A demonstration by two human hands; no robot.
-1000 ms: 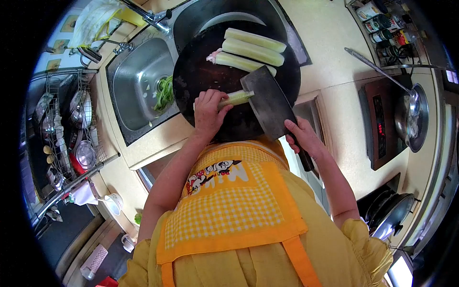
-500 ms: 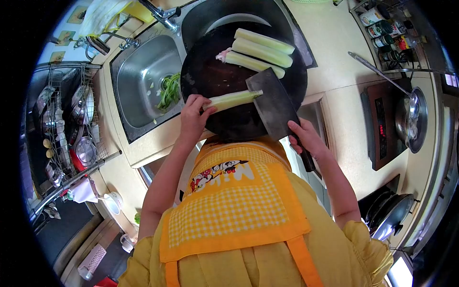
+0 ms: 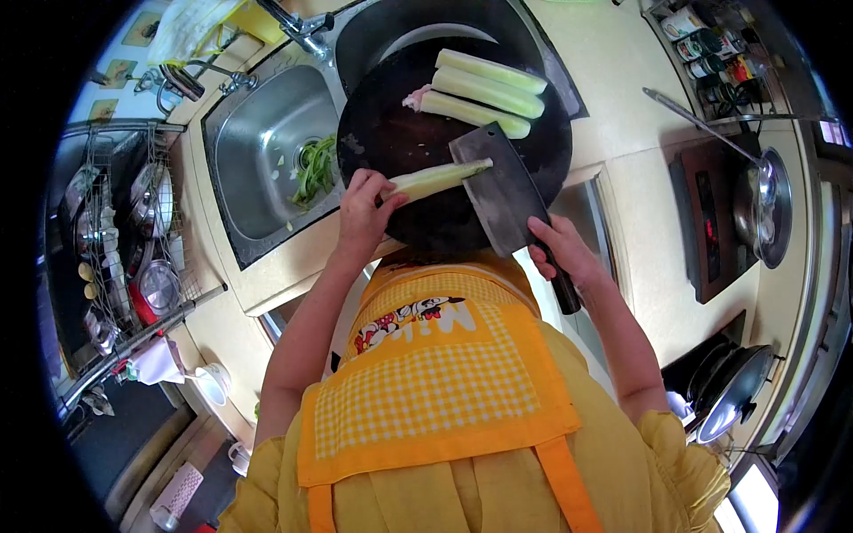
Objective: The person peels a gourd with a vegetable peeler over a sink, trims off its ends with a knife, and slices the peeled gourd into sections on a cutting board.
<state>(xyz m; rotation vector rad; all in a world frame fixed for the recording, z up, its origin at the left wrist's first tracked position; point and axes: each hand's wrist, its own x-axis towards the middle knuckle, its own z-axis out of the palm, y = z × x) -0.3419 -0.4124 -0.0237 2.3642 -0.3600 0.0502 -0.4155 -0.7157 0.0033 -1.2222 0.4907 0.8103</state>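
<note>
My left hand (image 3: pixel 364 209) pinches the near end of a pale green, peeled vegetable strip (image 3: pixel 431 181) on a round black cutting board (image 3: pixel 382 147). The strip's exact kind is unclear. My right hand (image 3: pixel 562 249) is wrapped round the dark handle of a wide cleaver (image 3: pixel 505 195). Its blade lies tilted over the board against the strip, near the far end, and a short tip of the strip shows beyond it. Further back on the board lie three similar pale green strips (image 3: pixel 489 91), side by side. A small pinkish piece (image 3: pixel 416 98) sits at their left end.
The board rests over part of a double sink; green peelings (image 3: pixel 315 169) lie in the left basin (image 3: pixel 258 164). A faucet (image 3: pixel 302 31) stands behind. At right, a pan (image 3: pixel 769 209) with a ladle sits on a cooktop (image 3: pixel 706 218). A dish rack (image 3: pixel 133 222) is at left.
The cleaver has shifted slightly left along the strip, so more of the strip's tip shows past the blade. My left hand keeps its pinch and has barely moved.
</note>
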